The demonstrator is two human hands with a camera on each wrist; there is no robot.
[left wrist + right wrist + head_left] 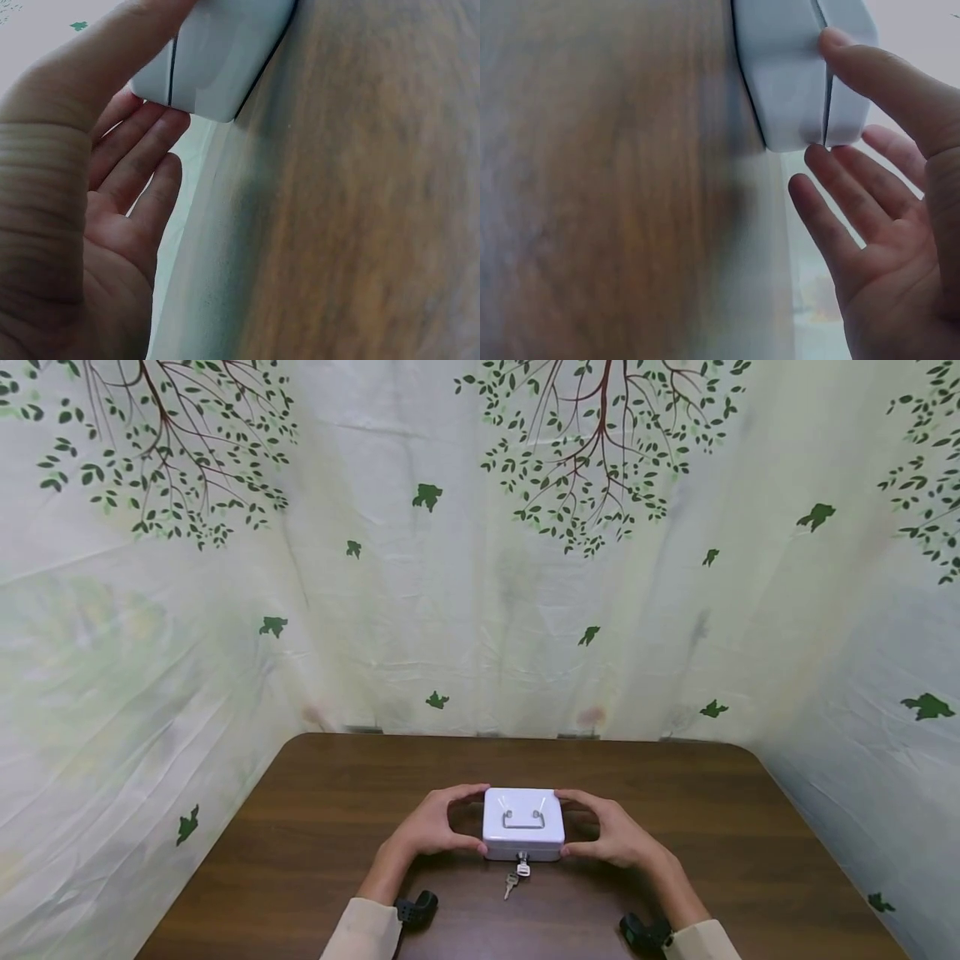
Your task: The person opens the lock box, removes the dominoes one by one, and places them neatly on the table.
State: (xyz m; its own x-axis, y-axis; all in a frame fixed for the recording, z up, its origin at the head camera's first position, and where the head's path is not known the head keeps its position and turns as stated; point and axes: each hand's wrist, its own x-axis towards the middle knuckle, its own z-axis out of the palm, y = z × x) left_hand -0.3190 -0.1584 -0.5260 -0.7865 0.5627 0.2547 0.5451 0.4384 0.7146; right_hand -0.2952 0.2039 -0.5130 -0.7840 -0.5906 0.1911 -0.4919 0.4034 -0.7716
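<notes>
A small white cash box (522, 822) with a wire handle (523, 823) folded on its lid sits on the table, its lid down. A key (522, 858) is in the lock at the front, and a second key (512, 884) hangs from it onto the tabletop. My left hand (435, 823) grips the box's left end, thumb at the front corner and fingers at the back one. On the opposite end my right hand (617, 832) holds it the same way. In the right wrist view the right thumb (840, 39) lies at the seam between lid and base.
The brown wooden table (300, 827) has rounded far corners. A pale curtain (480, 610) printed with branches and leaves surrounds it at the back and sides. Black straps with camera mounts (417, 910) sit on both wrists, close over the tabletop.
</notes>
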